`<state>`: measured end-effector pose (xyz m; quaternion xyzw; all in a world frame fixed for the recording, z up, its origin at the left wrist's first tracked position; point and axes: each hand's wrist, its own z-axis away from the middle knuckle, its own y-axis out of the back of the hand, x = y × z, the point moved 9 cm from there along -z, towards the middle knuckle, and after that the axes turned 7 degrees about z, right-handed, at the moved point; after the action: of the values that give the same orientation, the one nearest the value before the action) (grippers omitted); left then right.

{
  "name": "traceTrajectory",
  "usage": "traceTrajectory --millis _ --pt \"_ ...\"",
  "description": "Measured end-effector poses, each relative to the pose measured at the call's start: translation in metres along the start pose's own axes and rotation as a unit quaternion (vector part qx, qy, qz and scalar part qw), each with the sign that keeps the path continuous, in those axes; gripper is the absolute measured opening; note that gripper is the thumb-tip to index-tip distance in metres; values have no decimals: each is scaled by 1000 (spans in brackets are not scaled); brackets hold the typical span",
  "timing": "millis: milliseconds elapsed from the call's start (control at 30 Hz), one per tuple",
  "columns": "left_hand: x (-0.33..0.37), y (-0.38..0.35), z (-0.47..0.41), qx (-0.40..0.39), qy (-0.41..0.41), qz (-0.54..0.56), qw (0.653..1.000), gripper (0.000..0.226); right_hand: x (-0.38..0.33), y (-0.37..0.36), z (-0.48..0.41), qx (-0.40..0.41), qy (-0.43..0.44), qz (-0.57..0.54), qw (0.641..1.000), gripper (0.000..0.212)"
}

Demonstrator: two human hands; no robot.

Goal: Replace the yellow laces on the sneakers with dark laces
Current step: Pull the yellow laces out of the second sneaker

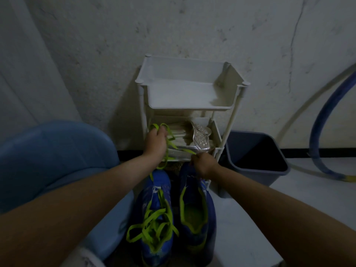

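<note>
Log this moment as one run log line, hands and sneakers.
left hand: bunched yellow lace | right hand: grips lace end over right sneaker, unlaced | left sneaker: yellow laces loose | dark laces: unseen

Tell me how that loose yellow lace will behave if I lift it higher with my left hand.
The yellow lace drapes in limp loops from the left hand to the right hand, so it will probably flop and trail. It looks flat and thin, so likely very light, and its hanging end may snag on the left sneaker.
</note>
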<state>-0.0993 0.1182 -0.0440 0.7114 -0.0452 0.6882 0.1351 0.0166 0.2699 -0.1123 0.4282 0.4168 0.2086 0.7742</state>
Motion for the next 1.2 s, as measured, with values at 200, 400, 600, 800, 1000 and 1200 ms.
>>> traceTrajectory --millis 200,400,600,800,1000,1200 --pt "8 -27 24 -244 -50 -197 948 41 -35 -9 16 -65 108 99 987 28" --pt "10 -18 53 -391 -60 -309 865 34 -83 -14 70 -118 194 112 967 33" --pt "1 25 67 -390 -16 -353 850 30 -95 -48 136 -261 189 169 931 54" --pt "-25 46 97 -403 33 -370 836 22 -95 -76 155 -243 206 269 909 73" --pt "-30 48 118 -392 45 -379 837 17 -104 -79 149 -125 232 356 897 32" --pt "-8 47 113 -383 63 -269 881 14 -109 -29 128 -45 225 168 959 12"
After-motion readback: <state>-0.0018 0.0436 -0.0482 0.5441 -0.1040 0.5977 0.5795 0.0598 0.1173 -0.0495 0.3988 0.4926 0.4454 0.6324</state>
